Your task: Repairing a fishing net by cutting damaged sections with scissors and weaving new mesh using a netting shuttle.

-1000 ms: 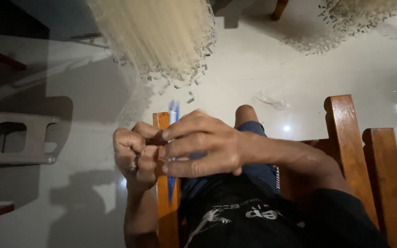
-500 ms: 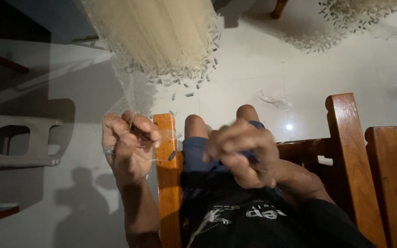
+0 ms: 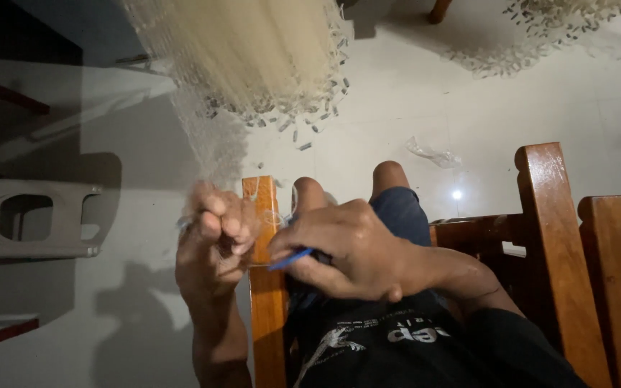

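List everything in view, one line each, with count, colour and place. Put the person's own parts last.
net: one, pale cream, hanging at top centre down to the left hand
net weights: many, grey, along the net's lower edge
second net: one, pale, on the floor top right
plastic scrap: one, clear, on the floor
chair: one, brown wood, under the person
stool: one, grey plastic, left
needle: one, blue, in the right hand
left hand: gripping net mesh
right hand: holding the needle
knees: two, bare, above blue shorts
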